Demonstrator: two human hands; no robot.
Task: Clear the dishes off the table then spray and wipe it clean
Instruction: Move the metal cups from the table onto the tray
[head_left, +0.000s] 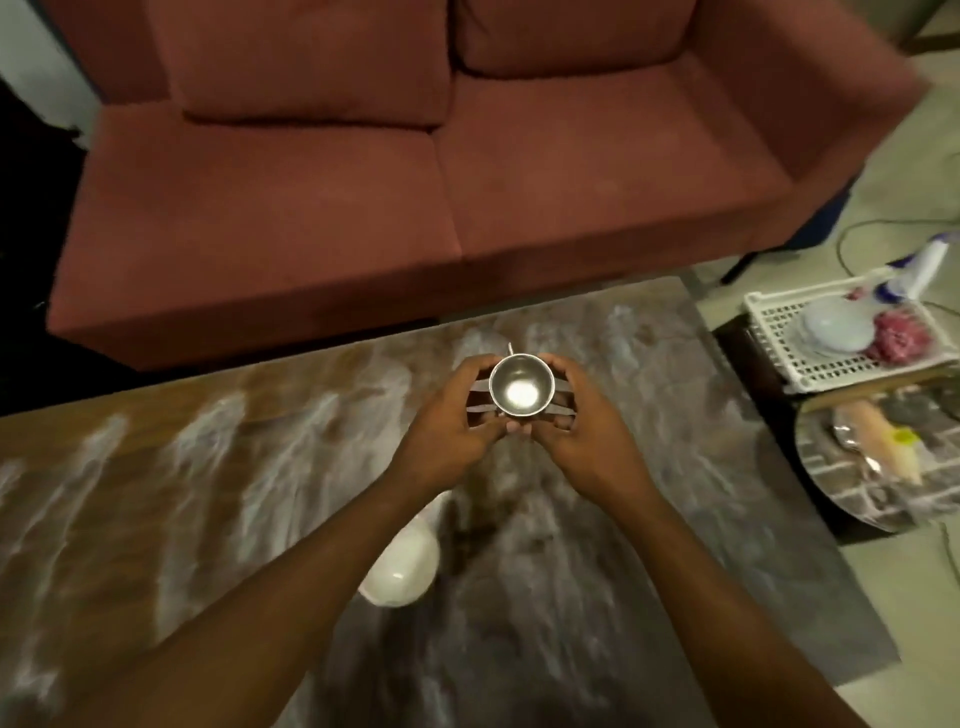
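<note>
L hand (451, 422) + R hand (575, 422): joint grip closed round steel cup (515, 385), utensils under it, above table (208, 467). White bowl (402, 569) on table nearer.

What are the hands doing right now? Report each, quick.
Left hand: closed around the metal cup, sharing the hold.
Right hand: closed around the same metal cup, opposite side.
</note>
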